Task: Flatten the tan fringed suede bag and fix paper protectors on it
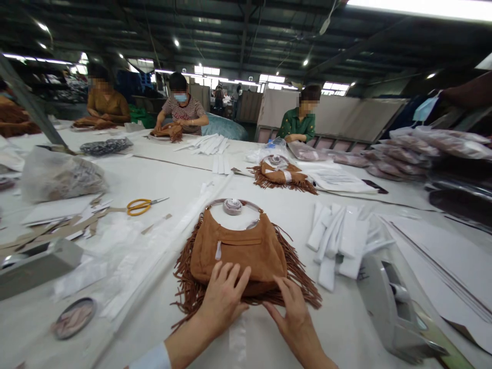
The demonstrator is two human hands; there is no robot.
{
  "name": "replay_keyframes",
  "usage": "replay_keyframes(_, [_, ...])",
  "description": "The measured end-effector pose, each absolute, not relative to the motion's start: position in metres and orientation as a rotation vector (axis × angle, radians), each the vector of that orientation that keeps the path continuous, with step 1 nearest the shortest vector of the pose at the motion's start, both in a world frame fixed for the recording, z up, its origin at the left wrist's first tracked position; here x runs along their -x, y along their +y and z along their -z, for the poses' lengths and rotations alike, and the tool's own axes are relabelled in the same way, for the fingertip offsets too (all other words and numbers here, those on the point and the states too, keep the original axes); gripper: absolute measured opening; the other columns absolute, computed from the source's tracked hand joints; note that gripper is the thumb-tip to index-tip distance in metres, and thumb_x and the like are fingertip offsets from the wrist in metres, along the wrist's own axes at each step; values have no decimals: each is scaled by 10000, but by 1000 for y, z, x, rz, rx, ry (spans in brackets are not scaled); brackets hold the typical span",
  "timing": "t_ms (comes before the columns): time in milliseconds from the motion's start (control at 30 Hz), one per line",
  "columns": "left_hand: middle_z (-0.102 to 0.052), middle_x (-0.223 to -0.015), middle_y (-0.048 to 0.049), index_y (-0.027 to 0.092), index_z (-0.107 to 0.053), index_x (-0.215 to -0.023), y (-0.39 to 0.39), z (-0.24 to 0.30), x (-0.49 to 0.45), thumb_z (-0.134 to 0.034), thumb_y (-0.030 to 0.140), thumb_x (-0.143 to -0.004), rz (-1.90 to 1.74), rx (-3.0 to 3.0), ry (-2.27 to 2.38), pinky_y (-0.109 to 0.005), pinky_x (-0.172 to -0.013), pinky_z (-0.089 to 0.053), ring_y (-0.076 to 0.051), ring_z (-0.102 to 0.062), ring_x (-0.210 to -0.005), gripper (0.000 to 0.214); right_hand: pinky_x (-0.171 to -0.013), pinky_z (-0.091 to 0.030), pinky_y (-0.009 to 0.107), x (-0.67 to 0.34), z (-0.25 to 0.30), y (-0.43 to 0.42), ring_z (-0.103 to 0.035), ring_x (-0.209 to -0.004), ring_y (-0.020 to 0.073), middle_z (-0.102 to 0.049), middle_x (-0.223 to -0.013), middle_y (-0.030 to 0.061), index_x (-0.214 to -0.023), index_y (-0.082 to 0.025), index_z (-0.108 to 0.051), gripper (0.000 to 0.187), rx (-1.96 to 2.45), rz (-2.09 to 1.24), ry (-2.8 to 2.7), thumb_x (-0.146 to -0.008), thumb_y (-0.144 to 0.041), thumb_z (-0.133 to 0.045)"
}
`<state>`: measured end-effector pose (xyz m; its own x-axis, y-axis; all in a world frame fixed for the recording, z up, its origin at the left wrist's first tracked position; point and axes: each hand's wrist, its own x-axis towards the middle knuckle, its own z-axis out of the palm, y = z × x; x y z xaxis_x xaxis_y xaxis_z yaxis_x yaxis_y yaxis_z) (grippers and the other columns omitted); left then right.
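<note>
A brown suede handbag (238, 251) with long fringe down both sides lies flat on the white table in front of me. Its handle carries a wrapped roll (232, 206), and a white tab (218, 250) hangs at the zip pocket. My left hand (223, 297) rests on the bag's lower front, fingers spread. At the lower right corner, my right hand (290, 310) touches the bag's edge and fringe, thumb apart from the outstretched fingers. Below the bag, between my hands, a clear strip (238, 338) lies on the table.
Tape dispensers stand at the right (392, 302) and left (38, 266). White paper strips (338, 236) are piled right of the bag. Yellow-handled scissors (140, 206) lie left. Another fringed bag (282, 174) sits farther back. Several co-workers work across the table; bagged goods (418, 148) are stacked right.
</note>
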<state>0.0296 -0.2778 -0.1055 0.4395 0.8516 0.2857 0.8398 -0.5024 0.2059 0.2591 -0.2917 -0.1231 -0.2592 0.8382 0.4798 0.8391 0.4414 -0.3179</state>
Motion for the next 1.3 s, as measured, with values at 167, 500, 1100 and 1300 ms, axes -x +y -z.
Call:
replay_keyframes(167, [-572,-1068,-107,204,-452,-1285,-261,117,-50,-740,446,-722,-325,-2607,1690,-489,-907,-400,-295,-526,-971,677,-944,-463,537,-240,127,-266,-514,-1077,317,-558,-1141,133,-1235,-173,-479,506,1360,8,-2286,-786,-270,-692])
replay_keyframes(500, [-558,-808,-34,214,-559,-838,-232,147,-41,-449,122,-882,-361,-2711,1693,-333,-648,-405,-210,-523,-750,150,-724,-427,370,-233,142,-230,-506,-799,229,-576,-855,52,-1022,-160,-544,169,1230,146,-2429,-857,-126,-534])
replay_keyframes(1100, [-643,-914,-17,214,-527,-950,-200,122,-23,-637,408,-825,19,-2404,1531,-336,-751,-485,-233,-643,-896,256,-695,-435,250,-258,113,-177,-581,-802,164,-616,-865,-10,-858,-190,-552,300,1227,-550,-2626,-753,-363,-774])
replay_keyframes(1300, [-641,-919,-22,220,-540,-944,-200,118,-18,-648,372,-812,24,-2473,1427,-353,-755,-497,-243,-638,-878,229,-793,-453,314,-257,97,-181,-570,-897,213,-610,-962,19,-971,-190,-574,381,1235,-658,-2708,-698,-306,-812])
